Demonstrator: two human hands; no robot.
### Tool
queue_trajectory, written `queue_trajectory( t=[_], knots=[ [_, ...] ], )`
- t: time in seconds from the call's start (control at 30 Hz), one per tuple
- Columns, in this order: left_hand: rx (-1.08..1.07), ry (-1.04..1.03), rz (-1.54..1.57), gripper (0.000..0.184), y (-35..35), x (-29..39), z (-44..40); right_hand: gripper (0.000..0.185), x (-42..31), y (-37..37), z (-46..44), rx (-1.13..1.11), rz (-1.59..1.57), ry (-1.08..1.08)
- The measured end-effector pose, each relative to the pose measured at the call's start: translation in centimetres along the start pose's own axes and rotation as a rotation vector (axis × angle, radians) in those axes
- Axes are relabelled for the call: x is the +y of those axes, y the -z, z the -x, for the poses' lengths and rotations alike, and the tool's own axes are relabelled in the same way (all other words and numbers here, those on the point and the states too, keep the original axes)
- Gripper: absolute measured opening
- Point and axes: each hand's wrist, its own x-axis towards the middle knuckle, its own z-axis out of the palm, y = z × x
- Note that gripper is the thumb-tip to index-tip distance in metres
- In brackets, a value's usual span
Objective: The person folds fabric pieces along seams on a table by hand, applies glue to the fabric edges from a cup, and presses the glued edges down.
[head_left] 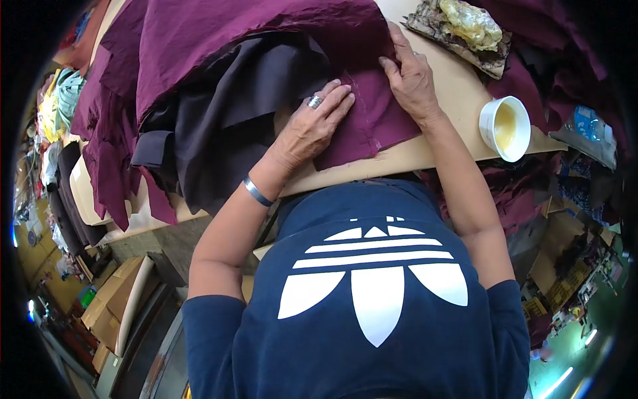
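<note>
A piece of maroon fabric point(375, 120) lies on the table in front of me, with a faint pale line running down it. My left hand point(316, 123), with a ring and a metal bracelet, rests its outstretched fingertips on the fabric's left part. Along the right edge of the same piece lies my right hand point(413, 83), its thumb and index finger apart. Dark, nearly black cloth point(226, 113) is bunched beside my left hand. Over that cloth a larger maroon sheet point(259, 20) spreads in folds.
A white bowl point(486, 126) with yellowish liquid stands near the table's right edge. Behind it sits a crumpled, glossy yellowish lump point(472, 25) on a dark, rough piece. A clear-and-blue plastic packet point(591, 133) is farther right. Cardboard boxes point(116, 299) stand at lower left.
</note>
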Motion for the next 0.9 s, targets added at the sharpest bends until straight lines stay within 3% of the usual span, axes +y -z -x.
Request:
queue_trajectory(
  t=[0.27,0.37,0.47,0.57,0.67,0.77,0.9],
  knots=[
    [-0.163,-0.075,-0.149,0.049,0.1,1.2,1.3,0.068,0.5,-0.7,0.2,0.112,0.074,0.161],
    [-0.117,-0.038,-0.033,0.048,0.3,0.8,0.6,0.069,0.9,-0.7,0.3,0.1,0.038,0.171],
    [0.017,0.086,0.07,0.038,0.5,-0.5,-1.2,0.071,0.6,-0.4,0.3,0.048,0.065,0.077],
    [0.002,0.118,0.002,0.04,0.4,-1.3,-1.5,0.072,-0.2,0.7,-0.8,-0.072,-0.018,-0.114],
    [-0.036,0.077,-0.065,0.044,0.6,-1.2,-1.5,0.071,-0.2,0.0,-2.0,0.03,-0.179,0.043],
    [0.013,0.006,-0.161,0.047,-0.1,-1.6,-1.5,0.069,0.5,-0.4,-2.2,0.032,-0.049,0.078],
    [0.045,0.055,-0.007,0.048,-0.2,-1.4,-1.5,0.069,1.4,-1.2,-1.6,0.076,0.051,0.126]
  ],
)
